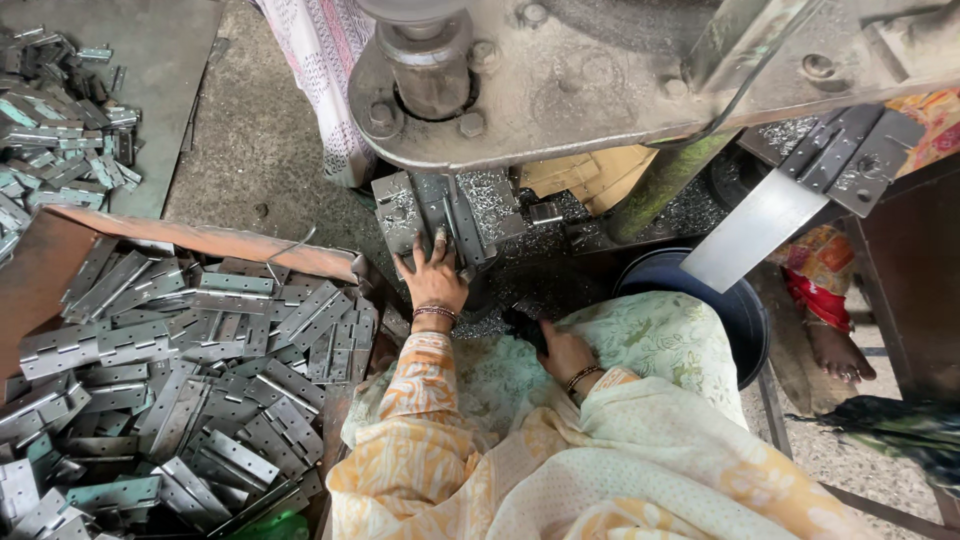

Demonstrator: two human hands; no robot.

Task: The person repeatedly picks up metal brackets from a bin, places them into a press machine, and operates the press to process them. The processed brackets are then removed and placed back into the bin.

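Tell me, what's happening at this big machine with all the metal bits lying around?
A person sits at a heavy grey metal press. The left hand reaches forward and rests on a flat grey metal hinge piece lying under the press head. The right hand sits on the lap, touching something small and dark. A rusty tray at the left holds a heap of grey metal hinges.

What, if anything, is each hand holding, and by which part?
The left hand presses a metal hinge near its lower end on the press bed. The right hand rests on the lap; any grip cannot be told.
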